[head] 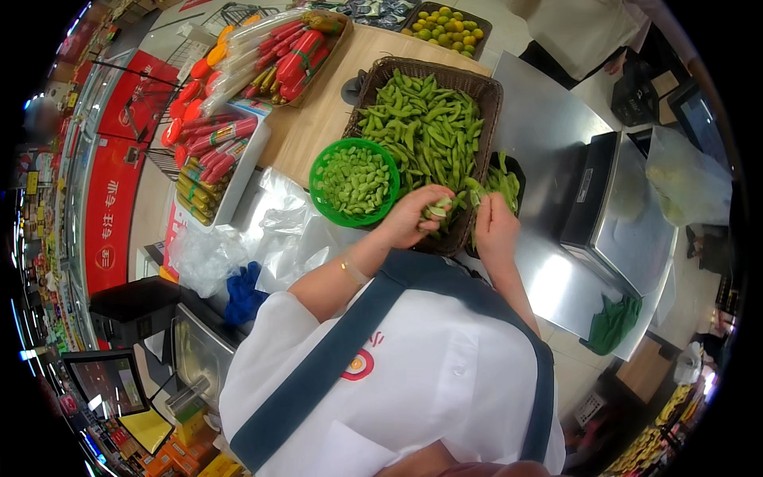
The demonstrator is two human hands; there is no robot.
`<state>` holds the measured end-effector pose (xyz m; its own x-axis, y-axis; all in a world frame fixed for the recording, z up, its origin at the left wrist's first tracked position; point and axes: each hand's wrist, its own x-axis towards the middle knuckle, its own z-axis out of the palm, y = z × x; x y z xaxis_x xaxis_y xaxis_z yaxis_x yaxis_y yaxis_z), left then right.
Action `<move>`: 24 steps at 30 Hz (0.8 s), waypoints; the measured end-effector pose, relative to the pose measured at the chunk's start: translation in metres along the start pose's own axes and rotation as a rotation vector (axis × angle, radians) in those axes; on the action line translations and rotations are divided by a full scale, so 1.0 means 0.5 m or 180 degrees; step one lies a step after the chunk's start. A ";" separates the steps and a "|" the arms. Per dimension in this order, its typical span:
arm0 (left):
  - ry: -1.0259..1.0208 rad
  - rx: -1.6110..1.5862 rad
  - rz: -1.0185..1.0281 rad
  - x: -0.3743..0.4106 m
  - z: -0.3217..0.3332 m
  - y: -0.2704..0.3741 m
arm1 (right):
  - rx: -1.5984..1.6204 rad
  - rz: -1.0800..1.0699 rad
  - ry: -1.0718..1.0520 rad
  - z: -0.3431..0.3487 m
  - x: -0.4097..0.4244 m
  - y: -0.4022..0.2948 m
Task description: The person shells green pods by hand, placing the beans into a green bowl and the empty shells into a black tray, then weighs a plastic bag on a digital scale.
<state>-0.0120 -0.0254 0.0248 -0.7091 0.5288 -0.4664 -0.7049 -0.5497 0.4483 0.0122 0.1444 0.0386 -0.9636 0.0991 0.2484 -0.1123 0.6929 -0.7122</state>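
Note:
My left hand curls around several shelled green beans over the near edge of a brown wicker basket. A green soybean pod is pinched between the thumb and fingers of my right hand, just to the right. Whole green pods fill much of the wicker basket. Beside my left hand, a round green plastic basket holds loose shelled beans. Behind my right hand, more pods or husks lie in a dark container, partly hidden.
Packaged sausages and a white tray of sausages stand at the left. Clear plastic bags lie nearer me. At right, a weighing scale stands on the metal counter, with a green cloth or bag at its edge.

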 end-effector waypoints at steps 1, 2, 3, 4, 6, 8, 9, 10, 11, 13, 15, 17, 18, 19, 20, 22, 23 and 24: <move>-0.0015 -0.0077 0.0119 -0.012 -0.006 0.017 | 0.0052 0.0033 -0.0071 -0.004 0.000 -0.002; 0.0117 0.0060 0.0551 -0.032 -0.011 0.038 | 0.0101 0.0068 -0.0138 -0.006 0.001 -0.003; 0.0400 0.0408 0.0956 -0.047 -0.020 0.058 | 0.0141 0.0105 -0.0203 -0.009 0.000 -0.002; 0.0758 0.0880 0.1270 -0.062 -0.024 0.081 | 0.0153 0.0099 -0.0184 -0.011 0.000 0.001; 0.0949 0.1510 0.1528 -0.084 -0.049 0.114 | 0.0189 0.0075 -0.0145 -0.006 -0.001 0.008; 0.1194 0.2346 0.1699 -0.103 -0.057 0.137 | 0.0233 0.0100 -0.0188 -0.006 -0.005 0.010; 0.1330 0.2744 0.1806 -0.103 -0.057 0.146 | 0.0234 0.0089 -0.0186 -0.011 0.001 0.012; 0.1463 0.3145 0.1914 -0.104 -0.057 0.155 | 0.0275 0.0116 -0.0212 -0.015 0.000 0.008; 0.1526 0.3212 0.2036 -0.107 -0.072 0.154 | 0.0316 0.0146 -0.0229 -0.018 -0.006 0.000; 0.1484 0.3323 0.2403 -0.079 -0.104 0.146 | 0.0309 0.0288 -0.0276 -0.024 -0.012 0.009; 0.1752 0.3569 0.2373 -0.086 -0.103 0.145 | 0.0252 0.0185 -0.0238 -0.015 -0.017 0.026; 0.1827 0.3570 0.2110 -0.095 -0.100 0.142 | 0.0226 0.0126 -0.0290 -0.007 -0.016 0.032; 0.1796 0.4048 0.2424 -0.101 -0.113 0.138 | 0.0271 0.0061 -0.0310 -0.008 -0.012 0.025; 0.1745 0.4531 0.2715 -0.099 -0.117 0.135 | 0.0309 0.0035 -0.0294 -0.006 -0.015 0.029; 0.1769 0.4421 0.2640 -0.094 -0.111 0.135 | 0.0353 0.0047 -0.0299 -0.010 -0.011 0.025; 0.1824 0.4217 0.2430 -0.099 -0.091 0.139 | 0.0410 0.0027 -0.0293 -0.013 -0.011 0.021; 0.1810 0.4051 0.2457 -0.093 -0.089 0.141 | 0.0414 -0.0026 -0.0276 -0.014 -0.008 0.021; 0.1819 0.3896 0.2472 -0.093 -0.091 0.143 | 0.0440 -0.0077 -0.0274 -0.013 -0.009 0.018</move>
<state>-0.0282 -0.1188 0.0436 -0.9932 -0.0886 0.0758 0.0303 0.4315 0.9016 0.0172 0.1547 0.0351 -0.9768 0.0178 0.2136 -0.1624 0.5889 -0.7917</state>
